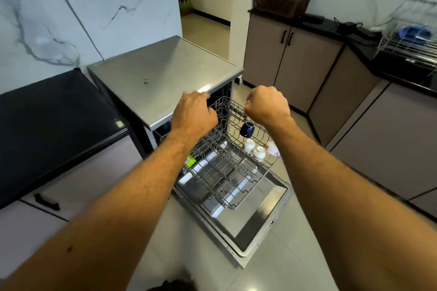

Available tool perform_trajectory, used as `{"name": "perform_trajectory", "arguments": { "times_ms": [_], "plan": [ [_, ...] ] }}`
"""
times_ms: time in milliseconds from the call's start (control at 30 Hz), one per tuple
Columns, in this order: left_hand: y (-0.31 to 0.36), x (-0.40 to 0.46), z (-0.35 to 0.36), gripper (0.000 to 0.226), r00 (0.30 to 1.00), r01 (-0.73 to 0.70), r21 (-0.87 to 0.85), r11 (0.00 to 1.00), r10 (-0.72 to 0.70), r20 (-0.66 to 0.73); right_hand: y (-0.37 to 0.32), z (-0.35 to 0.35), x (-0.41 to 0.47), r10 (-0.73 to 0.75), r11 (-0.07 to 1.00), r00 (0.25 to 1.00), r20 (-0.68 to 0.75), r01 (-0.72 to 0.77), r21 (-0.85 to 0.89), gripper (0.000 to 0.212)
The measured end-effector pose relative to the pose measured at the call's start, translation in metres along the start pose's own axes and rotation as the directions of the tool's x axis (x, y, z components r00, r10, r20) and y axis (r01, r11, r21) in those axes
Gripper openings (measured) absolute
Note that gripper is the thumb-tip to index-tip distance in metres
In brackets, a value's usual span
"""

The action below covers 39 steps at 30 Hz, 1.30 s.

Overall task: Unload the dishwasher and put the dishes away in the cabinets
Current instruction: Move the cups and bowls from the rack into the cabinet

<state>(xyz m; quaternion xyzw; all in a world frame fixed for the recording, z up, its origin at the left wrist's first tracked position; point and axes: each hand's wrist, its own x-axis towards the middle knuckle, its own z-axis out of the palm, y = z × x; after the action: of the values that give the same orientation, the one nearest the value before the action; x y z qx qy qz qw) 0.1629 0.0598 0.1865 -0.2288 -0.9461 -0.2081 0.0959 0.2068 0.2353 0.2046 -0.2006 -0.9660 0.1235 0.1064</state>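
both forearms reach out over open dishwasher door [248,224]. left hand [195,111] and right hand [267,104] curled at far rim of upper rack [224,168], grip unclear. cups [248,144] on rack's right side.

Head-worn view, looking forward and down, near the open dishwasher [233,198]

Kitchen as I see it looking down. Marble-patterned wall panels [71,19] with grey veins rise to my left and far right. Pale glossy floor tiles [283,255] reflect daylight. A black surface [47,113] tops mauve cupboards [295,64] with black handles. A brown basket [281,1] sits on the far surface; a doorway [205,7] opens beyond.
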Motion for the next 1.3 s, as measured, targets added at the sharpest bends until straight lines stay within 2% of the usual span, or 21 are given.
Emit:
{"name": "perform_trajectory", "arguments": {
  "times_ms": [400, 600, 833, 967, 1200, 1300],
  "plan": [
    [0.013, 0.096, 0.080, 0.047, 0.995, 0.027, -0.073, 0.997, -0.019, 0.103, 0.078, 0.038, 0.076, 0.128, 0.992, 0.988, 0.081, -0.126, -0.022, 0.026],
    [0.022, 0.134, 0.120, 0.047, 0.986, -0.032, -0.079, 0.996, 0.044, 0.158, 0.112, 0.057, 0.112, 0.216, 0.976, 0.973, 0.085, -0.216, -0.017, 0.029],
    [0.019, 0.158, 0.178, 0.056, 0.948, 0.040, -0.103, 0.994, -0.005, 0.319, 0.139, 0.108, 0.151, 0.251, 0.966, 0.948, 0.195, -0.259, 0.017, 0.030],
    [0.022, 0.168, 0.224, 0.058, 0.941, 0.037, -0.147, 0.988, 0.015, 0.337, 0.167, 0.150, 0.170, 0.251, 0.962, 0.926, 0.282, -0.272, 0.036, 0.028],
    [0.038, 0.187, 0.313, 0.067, 0.858, 0.215, -0.170, 0.962, -0.102, 0.504, 0.218, 0.229, 0.189, 0.214, 0.965, 0.859, 0.466, -0.259, 0.034, 0.037],
    [0.038, 0.191, 0.344, 0.066, 0.836, 0.259, -0.153, 0.954, -0.142, 0.530, 0.235, 0.256, 0.193, 0.211, 0.961, 0.836, 0.507, -0.272, 0.048, 0.040]
  ]
}}
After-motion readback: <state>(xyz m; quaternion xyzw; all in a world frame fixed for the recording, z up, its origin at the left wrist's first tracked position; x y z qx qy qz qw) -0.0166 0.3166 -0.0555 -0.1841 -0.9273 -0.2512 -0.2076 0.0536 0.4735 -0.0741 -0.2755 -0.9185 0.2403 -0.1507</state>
